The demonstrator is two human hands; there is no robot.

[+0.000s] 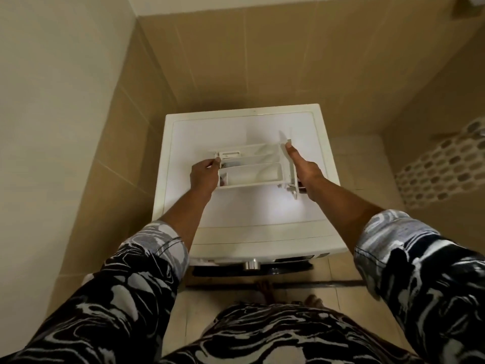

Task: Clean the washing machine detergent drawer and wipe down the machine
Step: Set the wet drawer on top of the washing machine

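The white detergent drawer [253, 169] is out of the machine and sits sideways over the white top of the washing machine [236, 206]. Its compartments face up and its front panel points right. My left hand [204, 174] grips the drawer's left end, fingers curled over the rim. My right hand [304, 166] holds the front panel on the right, thumb stretched along its edge. The empty drawer slot shows at the machine's front left [202, 262], next to a chrome dial [251, 265].
The machine stands in a corner between beige tiled walls [262, 61] and a pale wall [52, 114] at left. A white perforated basket [446, 169] hangs at right. My bare feet [267, 290] stand on the tiled floor before the machine.
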